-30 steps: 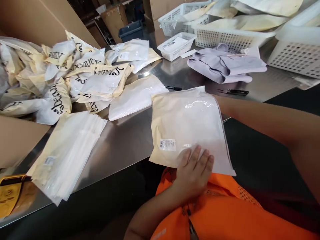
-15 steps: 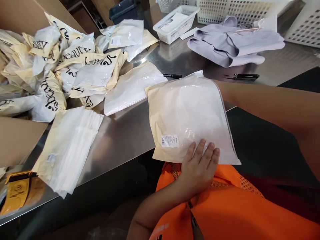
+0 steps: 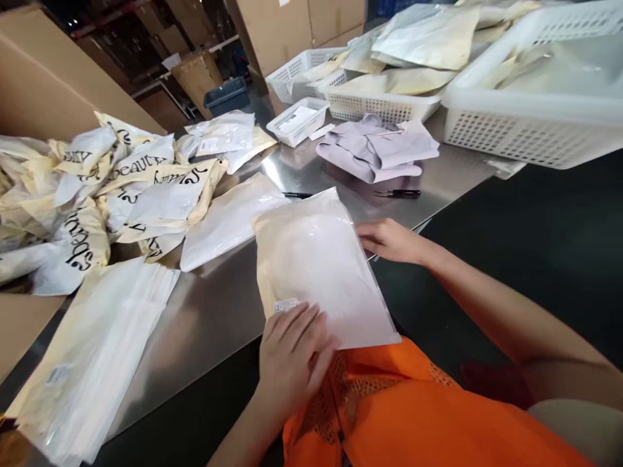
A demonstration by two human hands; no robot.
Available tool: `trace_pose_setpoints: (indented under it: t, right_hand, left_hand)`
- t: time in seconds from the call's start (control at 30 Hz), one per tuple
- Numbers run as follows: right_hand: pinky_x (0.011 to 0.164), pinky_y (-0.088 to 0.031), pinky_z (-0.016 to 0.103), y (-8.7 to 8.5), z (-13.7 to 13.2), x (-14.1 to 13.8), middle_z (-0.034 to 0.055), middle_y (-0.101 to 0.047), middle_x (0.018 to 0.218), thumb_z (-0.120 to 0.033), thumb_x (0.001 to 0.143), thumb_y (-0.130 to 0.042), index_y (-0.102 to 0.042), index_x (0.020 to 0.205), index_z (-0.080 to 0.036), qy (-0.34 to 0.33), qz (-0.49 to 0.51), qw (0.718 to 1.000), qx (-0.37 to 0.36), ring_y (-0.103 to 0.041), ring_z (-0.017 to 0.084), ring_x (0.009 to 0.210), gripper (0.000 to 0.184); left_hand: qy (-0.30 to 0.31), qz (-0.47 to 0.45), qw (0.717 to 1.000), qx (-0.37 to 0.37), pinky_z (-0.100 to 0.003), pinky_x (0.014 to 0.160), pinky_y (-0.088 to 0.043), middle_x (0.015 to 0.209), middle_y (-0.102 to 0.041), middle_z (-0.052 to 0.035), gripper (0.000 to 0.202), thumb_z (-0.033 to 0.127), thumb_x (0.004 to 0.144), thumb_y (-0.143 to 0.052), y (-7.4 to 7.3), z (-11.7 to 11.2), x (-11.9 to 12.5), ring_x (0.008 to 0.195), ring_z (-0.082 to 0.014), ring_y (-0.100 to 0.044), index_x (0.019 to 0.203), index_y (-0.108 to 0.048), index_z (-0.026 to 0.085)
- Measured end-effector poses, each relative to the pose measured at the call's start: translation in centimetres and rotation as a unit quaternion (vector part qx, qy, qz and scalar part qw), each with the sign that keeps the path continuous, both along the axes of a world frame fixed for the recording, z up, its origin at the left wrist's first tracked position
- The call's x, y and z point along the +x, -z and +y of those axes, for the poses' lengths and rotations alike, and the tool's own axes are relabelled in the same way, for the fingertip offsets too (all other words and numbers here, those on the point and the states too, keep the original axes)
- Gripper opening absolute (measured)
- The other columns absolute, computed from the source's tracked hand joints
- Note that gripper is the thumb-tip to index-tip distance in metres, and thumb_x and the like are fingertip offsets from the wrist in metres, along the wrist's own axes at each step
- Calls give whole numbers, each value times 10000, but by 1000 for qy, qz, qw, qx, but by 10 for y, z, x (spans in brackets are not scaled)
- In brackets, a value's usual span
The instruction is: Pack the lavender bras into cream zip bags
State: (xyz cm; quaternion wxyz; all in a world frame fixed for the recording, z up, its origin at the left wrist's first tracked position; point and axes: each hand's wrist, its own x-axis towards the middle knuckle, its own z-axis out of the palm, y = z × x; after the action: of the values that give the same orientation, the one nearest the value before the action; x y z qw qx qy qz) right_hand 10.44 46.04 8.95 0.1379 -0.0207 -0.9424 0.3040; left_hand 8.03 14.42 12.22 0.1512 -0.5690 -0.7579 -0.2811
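A filled plastic zip bag (image 3: 316, 272), clear and white with a cream side and a small barcode label, lies over the front edge of the steel table. Palm down, my left hand (image 3: 294, 353) rests on its near left part, with the fingers stretched over the label. At the bag's right edge is my right hand (image 3: 389, 240), its fingers curled and closed against that edge; the fingertips are partly hidden by the bag. Just beyond the bag lies a flat white bag (image 3: 233, 220). A black pen (image 3: 298, 194) shows between them.
Printed filled bags (image 3: 160, 188) are heaped at the left, above a stack of flat zip bags (image 3: 107, 357). Folded lilac fabric (image 3: 374, 149) and black thread snips (image 3: 398, 193) lie toward the back. White baskets (image 3: 516, 133) line the far right. A cardboard box (image 3: 63, 71) stands far left.
My right hand, hidden behind the bag before, now shows at its right edge. My left hand has shifted left across the bag, toward the label. The view has tilted up, showing more baskets.
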Motion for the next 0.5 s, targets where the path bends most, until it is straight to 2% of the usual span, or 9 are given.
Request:
trace_pose_setpoints:
  t: [0.03, 0.07, 0.13, 0.17, 0.27, 0.3, 0.33, 0.4, 0.5]
  right_hand:
    - [708, -497, 270, 4, 4, 21, 59, -712, 852, -402, 932, -511, -728, 959, -158, 27, -10, 998, -61, -641, 158, 733, 327]
    - [697, -497, 274, 9, 4, 42, 66, -715, 844, -470, 922, -523, -728, 960, -153, 67, -25, 989, -129, -645, 164, 721, 380]
    - [653, -496, 277, 22, -4, 80, 78, -708, 779, -623, 875, -543, -721, 872, -139, 115, -84, 954, -265, -640, 168, 666, 516]
    - [626, -493, 275, 29, -13, 95, 81, -695, 734, -682, 854, -532, -708, 813, -132, 97, -130, 930, -329, -634, 169, 637, 579]
    - [587, -476, 264, 42, -46, 122, 61, -648, 647, -747, 864, -449, -668, 730, -128, -17, -226, 853, -470, -600, 151, 578, 670]
    - [584, -467, 254, 45, -57, 125, 47, -633, 636, -736, 882, -431, -655, 720, -130, -50, -232, 837, -492, -583, 138, 568, 666]
    - [583, -456, 242, 46, -67, 126, 34, -620, 639, -714, 899, -429, -644, 718, -131, -77, -229, 828, -507, -565, 124, 565, 647]
    - [574, -426, 216, 47, -83, 124, 12, -593, 655, -661, 917, -465, -627, 719, -131, -111, -214, 818, -523, -521, 100, 572, 588]
    - [568, -385, 199, 43, -99, 119, -2, -547, 644, -614, 918, -514, -599, 698, -130, -143, -200, 795, -555, -471, 92, 592, 539]
  left_hand:
    - [-17, -51, 998, 18, -333, 775, -473, 853, -731, -42, 71, 206, 904, -615, -3, -4, 4, 839, -204, -672, 917, -682, 189]
    - [-30, -131, 991, 20, -303, 669, -444, 703, -668, -17, 144, 196, 905, -602, -2, -7, 11, 694, -168, -626, 769, -646, 197]
    - [-31, -359, 932, -35, -271, 542, -349, 554, -531, 1, 366, 300, 937, -564, 9, -8, 30, 540, -126, -505, 590, -536, 190]
    - [-20, -488, 868, -88, -264, 514, -314, 546, -514, -3, 426, 400, 943, -552, 18, -6, 41, 518, -118, -477, 577, -529, 183]
    - [13, -776, 603, -183, -235, 438, -250, 608, -561, -8, 525, 673, 854, -554, 52, 11, 69, 460, -97, -447, 771, -639, 162]
    - [8, -826, 539, -168, -225, 406, -217, 632, -574, -5, 567, 718, 818, -564, 62, 19, 76, 427, -86, -430, 855, -650, 158]
    - [-3, -856, 499, -137, -219, 381, -181, 635, -575, 2, 602, 743, 789, -575, 69, 26, 81, 392, -76, -408, 910, -644, 157]
    - [-27, -876, 479, -61, -209, 362, -135, 592, -555, 18, 616, 751, 761, -601, 77, 38, 87, 354, -69, -384, 929, -624, 158]
    - [-63, -863, 501, 9, -212, 355, -170, 450, -457, 48, 560, 722, 743, -656, 72, 46, 89, 325, -79, -350, 808, -602, 168]
